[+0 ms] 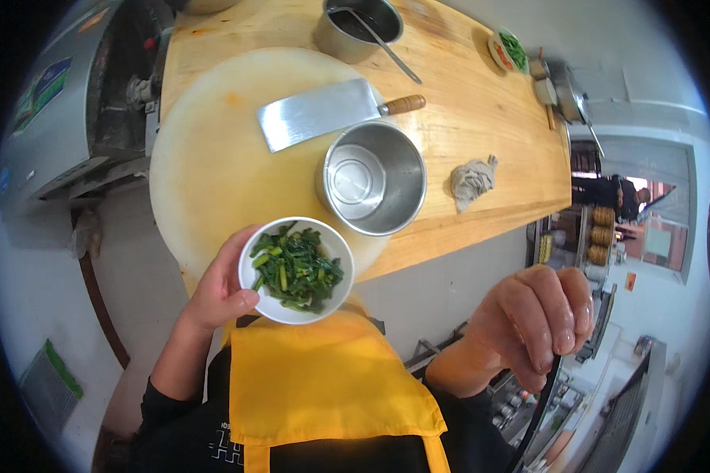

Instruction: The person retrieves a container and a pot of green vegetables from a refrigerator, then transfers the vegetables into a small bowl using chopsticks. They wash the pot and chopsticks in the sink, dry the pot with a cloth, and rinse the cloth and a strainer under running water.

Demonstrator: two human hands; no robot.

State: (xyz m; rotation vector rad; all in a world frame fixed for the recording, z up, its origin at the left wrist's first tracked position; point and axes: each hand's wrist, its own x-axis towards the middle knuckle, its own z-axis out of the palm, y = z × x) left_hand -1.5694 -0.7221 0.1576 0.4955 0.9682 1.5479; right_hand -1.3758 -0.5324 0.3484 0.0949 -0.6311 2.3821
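My left hand (216, 292) holds a white bowl (332, 241) by its left side, with the thumb on the rim. Chopped cooked leafy greens (296, 269) lie inside it. My right hand (529, 322) is raised at the right, looks wet, and pinches the upper end of a thin black cord or strap (541, 408). An empty metal pot (402, 171) stands just beyond the bowl, partly on a round whitish cutting board (207, 159). Behind the pot a cleaver (322, 112) lies flat, its wooden handle pointing right.
On the wooden table (520, 159) are a crumpled grey cloth (473, 180) and a second pot (344, 44) of dark liquid with a ladle (384, 44) in it. A bowl of green and red pieces (509, 52) stands farther off. A person (624, 198) is beyond the far window.
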